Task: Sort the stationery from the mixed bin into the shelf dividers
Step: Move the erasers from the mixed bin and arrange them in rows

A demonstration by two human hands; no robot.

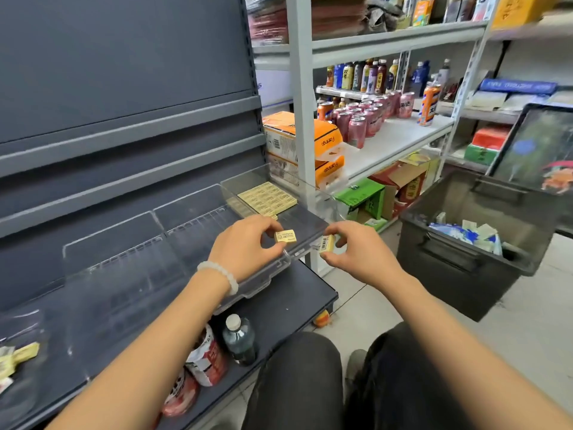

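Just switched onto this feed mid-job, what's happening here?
A person is sorting small yellow boxed items into a clear shelf divider tray. The left hand pinches one yellow box over the tray; the right hand pinches another box at its front edge. Matching boxes already fill the far right compartment. The dark bin on the floor to the right holds mixed stationery.

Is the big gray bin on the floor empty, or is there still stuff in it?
Not empty. The gray bin still holds a heap of white and blue packets piled at its bottom.
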